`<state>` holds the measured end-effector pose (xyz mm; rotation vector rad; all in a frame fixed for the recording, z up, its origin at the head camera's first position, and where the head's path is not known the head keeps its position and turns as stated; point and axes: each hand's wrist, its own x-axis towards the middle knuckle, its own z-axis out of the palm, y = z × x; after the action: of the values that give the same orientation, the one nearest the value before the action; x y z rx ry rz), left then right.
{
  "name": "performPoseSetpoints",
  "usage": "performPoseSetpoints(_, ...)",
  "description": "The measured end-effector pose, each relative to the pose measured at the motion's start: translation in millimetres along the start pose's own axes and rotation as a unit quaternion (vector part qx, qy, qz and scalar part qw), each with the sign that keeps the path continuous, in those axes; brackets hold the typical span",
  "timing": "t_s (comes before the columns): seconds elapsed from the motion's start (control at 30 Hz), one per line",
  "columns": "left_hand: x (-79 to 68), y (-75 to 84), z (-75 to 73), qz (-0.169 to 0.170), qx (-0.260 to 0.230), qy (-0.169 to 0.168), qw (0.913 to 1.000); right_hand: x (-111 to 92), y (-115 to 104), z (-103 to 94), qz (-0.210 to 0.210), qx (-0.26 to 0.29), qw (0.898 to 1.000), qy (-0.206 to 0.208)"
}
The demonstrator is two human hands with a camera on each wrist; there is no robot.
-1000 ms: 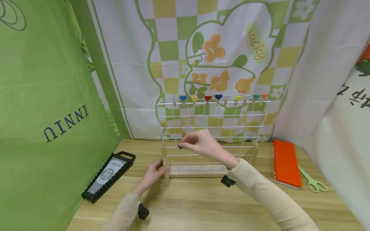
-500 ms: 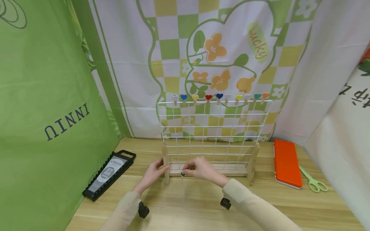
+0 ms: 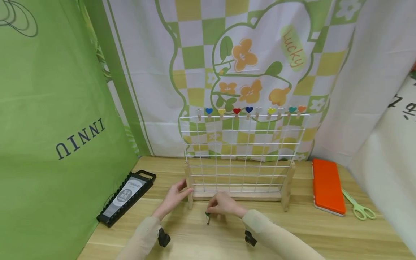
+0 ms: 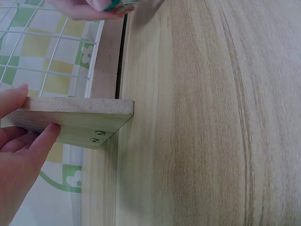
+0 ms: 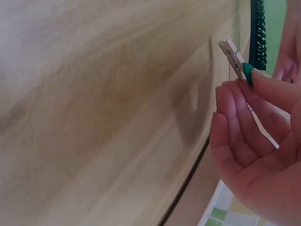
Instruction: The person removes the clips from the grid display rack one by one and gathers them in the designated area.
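Note:
My right hand (image 3: 224, 204) pinches a small wooden clothespin (image 5: 233, 57) by its green end, between thumb and fingertips. The pin's wooden tip points away from the hand, low over the table in front of the rack. With thumb on one side and fingers on the other, my left hand (image 3: 173, 198) holds the wooden side leg (image 4: 80, 105) of a white wire grid rack (image 3: 240, 144). Along the rack's top wire stands a row of several heart-topped clothespins, among them a red one (image 3: 237, 111) and a teal one (image 3: 293, 109).
A black tray with a grey label (image 3: 126, 196) lies on the wooden table (image 3: 195, 240) to the left. On the right are an orange-red case (image 3: 328, 186) and light green scissors (image 3: 359, 207). Printed cloths hang behind and at the sides, the left one green (image 3: 65, 90).
My right hand has come down from in front of the grid to low over the table, bringing the green clothespin along. My left hand keeps its hold on the leg.

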<state>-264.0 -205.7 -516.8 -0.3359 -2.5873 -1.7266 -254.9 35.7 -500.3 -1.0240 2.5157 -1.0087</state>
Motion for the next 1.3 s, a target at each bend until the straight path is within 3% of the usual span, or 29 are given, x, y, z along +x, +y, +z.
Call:
performPoseSetpoints(0.2, 1.2, -1.2, 0.1, 0.001, -0.001, 0.001, 1.0000, 5.3, -0.1, 7.2, 0.004, 0.032, 0.999, -0.019)
performPoseSetpoints(0.5, -0.5, -0.7, -0.7, -0.008, -0.004, 0.001, 1.0000, 9.1, 1.5, 12.7, 0.033, 0.034, 0.998, -0.031)
performPoseSetpoints(1.3, 1.8, -1.9, 0.6, -0.002, -0.015, 0.001, 0.9999, 7.7, -0.5, 7.0, 0.044, 0.047, 0.998, -0.026)
